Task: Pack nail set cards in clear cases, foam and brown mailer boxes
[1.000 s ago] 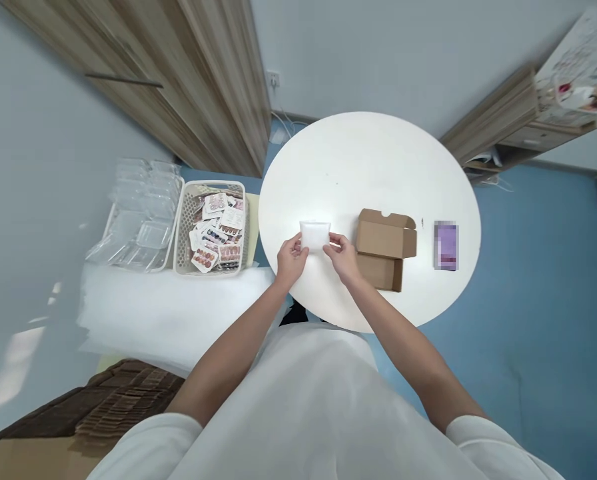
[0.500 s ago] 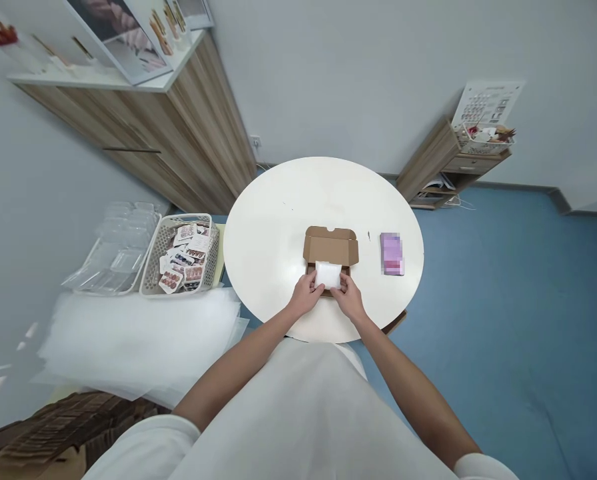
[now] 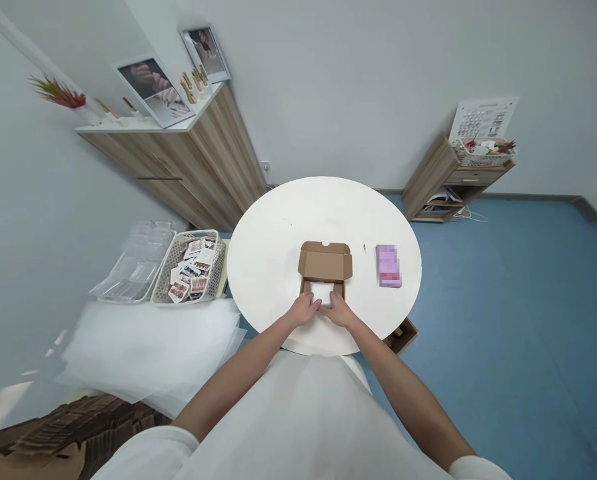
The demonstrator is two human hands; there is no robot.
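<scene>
A small brown cardboard box (image 3: 325, 265) stands on the white oval table (image 3: 268, 233), its lid raised and tilted back. Inside it lies a white wrapped packet (image 3: 322, 292), low between the box walls. My left hand (image 3: 303, 309) grips the packet's left side and near edge, fingers bent over the box's front. On the other side my right hand (image 3: 337, 310) holds the packet's right part the same way. Both thumbs point inward close to each other. The hands cover the box's front wall.
A purple stack (image 3: 388, 267) lies at the table's right. To the left are a basket of cards (image 3: 188, 270), clear plastic trays (image 3: 136, 267) and white translucent sheets (image 3: 148, 340). Flat cardboard (image 3: 68, 433) is at the lower left; an open carton (image 3: 402, 335) sits below the table's right edge.
The white packet has gone down into the box, with both hands lowered along with it. The camera view has shifted, so the cabinet and its picture frames show more fully.
</scene>
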